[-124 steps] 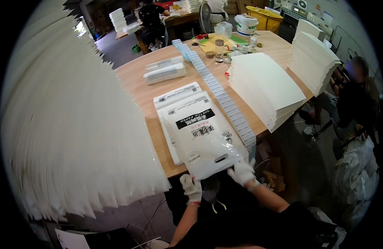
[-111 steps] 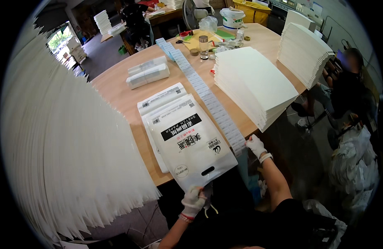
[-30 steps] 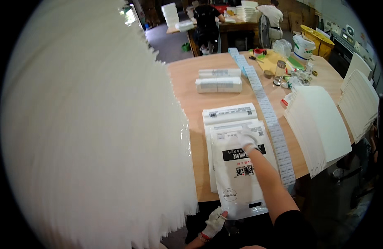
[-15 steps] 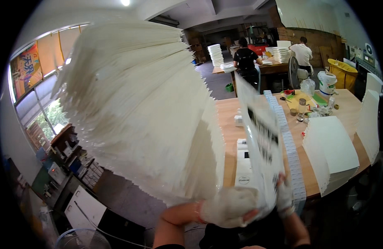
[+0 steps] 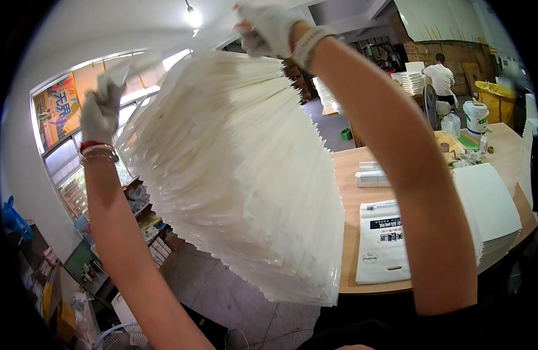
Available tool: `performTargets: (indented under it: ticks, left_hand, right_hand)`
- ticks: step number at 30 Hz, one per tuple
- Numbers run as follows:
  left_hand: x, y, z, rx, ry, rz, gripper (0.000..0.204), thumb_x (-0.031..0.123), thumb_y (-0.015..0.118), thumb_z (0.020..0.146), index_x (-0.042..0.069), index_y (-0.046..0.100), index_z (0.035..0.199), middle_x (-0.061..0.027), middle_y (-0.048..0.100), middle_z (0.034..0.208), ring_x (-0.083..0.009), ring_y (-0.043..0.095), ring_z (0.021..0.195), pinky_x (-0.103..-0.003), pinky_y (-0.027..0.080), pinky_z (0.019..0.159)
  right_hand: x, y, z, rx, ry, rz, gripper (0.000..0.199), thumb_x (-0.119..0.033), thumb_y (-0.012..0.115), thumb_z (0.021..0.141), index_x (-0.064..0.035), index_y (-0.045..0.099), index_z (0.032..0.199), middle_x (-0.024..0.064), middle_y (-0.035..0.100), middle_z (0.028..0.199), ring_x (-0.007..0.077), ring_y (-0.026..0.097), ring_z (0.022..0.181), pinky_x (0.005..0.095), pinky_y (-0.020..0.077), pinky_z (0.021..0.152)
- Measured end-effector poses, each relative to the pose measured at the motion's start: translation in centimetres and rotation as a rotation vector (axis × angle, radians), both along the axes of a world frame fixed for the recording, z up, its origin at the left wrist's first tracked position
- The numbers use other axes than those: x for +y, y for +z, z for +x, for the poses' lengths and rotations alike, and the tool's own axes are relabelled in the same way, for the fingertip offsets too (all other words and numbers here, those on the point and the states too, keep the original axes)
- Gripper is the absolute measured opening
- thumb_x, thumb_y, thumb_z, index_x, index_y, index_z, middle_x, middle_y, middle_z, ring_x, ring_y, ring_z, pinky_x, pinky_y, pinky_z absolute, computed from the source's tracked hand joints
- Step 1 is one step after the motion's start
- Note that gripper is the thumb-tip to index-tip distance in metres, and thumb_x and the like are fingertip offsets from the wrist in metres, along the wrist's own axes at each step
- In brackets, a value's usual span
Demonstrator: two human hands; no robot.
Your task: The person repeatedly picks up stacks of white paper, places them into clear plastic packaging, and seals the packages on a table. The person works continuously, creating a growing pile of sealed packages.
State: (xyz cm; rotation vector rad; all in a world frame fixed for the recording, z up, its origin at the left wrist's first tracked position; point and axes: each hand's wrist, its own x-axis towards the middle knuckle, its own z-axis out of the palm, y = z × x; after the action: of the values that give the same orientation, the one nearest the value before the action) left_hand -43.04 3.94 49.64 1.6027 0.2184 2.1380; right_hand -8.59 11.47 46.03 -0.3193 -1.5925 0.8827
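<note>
Both my arms are raised to the top of a tall, leaning stack of white plastic-wrapped packets [image 5: 239,169], which fans out toward me. My left hand [image 5: 101,111], in a white glove with bare fingertips, is closed at the stack's upper left on the blurred pale corner of a white plastic packet [image 5: 136,65]. Above the stack's top, my gloved right hand [image 5: 269,30] has its fingers curled; what they grip blurs into the bright ceiling. On the table under my right forearm lies a pile of flat white plastic bags [image 5: 381,262] with black print and a handle slot.
A wooden table [image 5: 349,186] bears small white packs [image 5: 371,176], a stack of white sheets [image 5: 487,201] and a white bucket [image 5: 476,116]. At lower left are cluttered shelves and a fan [image 5: 123,337]. Farther back sits a person in white [image 5: 441,76].
Both hands have risen from low by the table to the top of the stack, taking the printed packet off the table side. The bag pile now shows more fully.
</note>
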Motion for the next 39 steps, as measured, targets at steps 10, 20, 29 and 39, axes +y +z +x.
performTargets:
  ticks: [10,20,29,39]
  left_hand:
    - [5.5,-21.8,-3.2,-0.372,0.082,-0.241,0.037,0.018,0.040,0.092,0.005,0.041,0.126,-0.0110,0.047,0.121,-0.0217,0.050,0.100,-0.028,0.044,0.077]
    - [-9.0,-69.5,10.9,0.530,0.142,-1.297,0.022,0.017,0.053,0.086,0.001,0.048,0.101,-0.0116,0.053,0.087,-0.0200,0.053,0.073,-0.030,0.045,0.064]
    - [-6.2,-62.8,30.7,0.895,-0.564,-0.856,0.022,0.015,0.059,0.085,0.000,0.053,0.100,-0.0045,0.057,0.078,-0.0089,0.052,0.064,-0.023,0.046,0.055]
    - [-4.4,-57.8,52.6,0.288,-1.745,-1.720,0.031,0.018,0.055,0.086,0.002,0.047,0.111,-0.0110,0.052,0.106,-0.0188,0.054,0.092,-0.032,0.050,0.076]
  right_hand:
    - [-0.1,-9.9,1.6,-0.032,-0.405,0.197,0.036,-0.039,0.046,0.086,-0.0087,0.060,0.099,0.0043,0.057,0.077,0.0165,0.053,0.068,0.0301,0.0454,0.065]
    - [-17.4,-45.2,32.2,-1.391,-1.405,-0.160,0.029,-0.019,0.061,0.074,-0.0064,0.057,0.099,0.0112,0.057,0.087,0.0282,0.056,0.086,0.0361,0.0459,0.076]
    - [-21.6,-49.5,42.3,-1.195,-1.497,-0.432,0.035,-0.024,0.063,0.072,-0.0087,0.058,0.102,0.0134,0.061,0.087,0.0315,0.058,0.081,0.0400,0.0468,0.072]
    - [-25.8,-43.1,29.2,-1.357,-1.151,0.099,0.009,-0.019,0.054,0.078,-0.0100,0.055,0.078,0.0076,0.054,0.068,0.0243,0.058,0.067,0.0341,0.0487,0.065]
